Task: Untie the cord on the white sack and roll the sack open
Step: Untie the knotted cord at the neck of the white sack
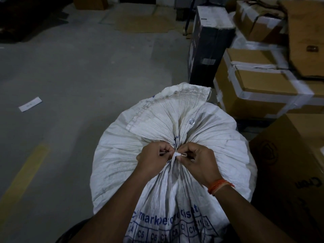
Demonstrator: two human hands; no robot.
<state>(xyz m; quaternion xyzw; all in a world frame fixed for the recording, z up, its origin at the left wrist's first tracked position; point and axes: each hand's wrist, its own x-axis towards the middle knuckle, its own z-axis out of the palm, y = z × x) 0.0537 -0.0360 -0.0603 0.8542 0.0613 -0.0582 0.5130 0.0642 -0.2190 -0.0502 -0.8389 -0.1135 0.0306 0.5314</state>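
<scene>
A full white woven sack [219, 148] with blue print stands on the floor in front of me, its mouth gathered into a tight neck. A flat white cord [174, 159] is knotted around that neck, and one end hangs down the front. My left hand [153, 159] pinches the cord at the left side of the knot. My right hand [196, 162], with an orange thread on its wrist, pinches the cord at the right side. The sack's flattened top flap [175, 102] with a metal eyelet [192, 121] fans out beyond the knot.
Taped cardboard boxes [259, 88] are stacked close on the right, with a tall black box [208, 48] behind the sack and a brown carton [289, 163] at its right side. Grey concrete floor [78, 76] lies to the left, with a paper slip [30, 104] and a yellow line [22, 174].
</scene>
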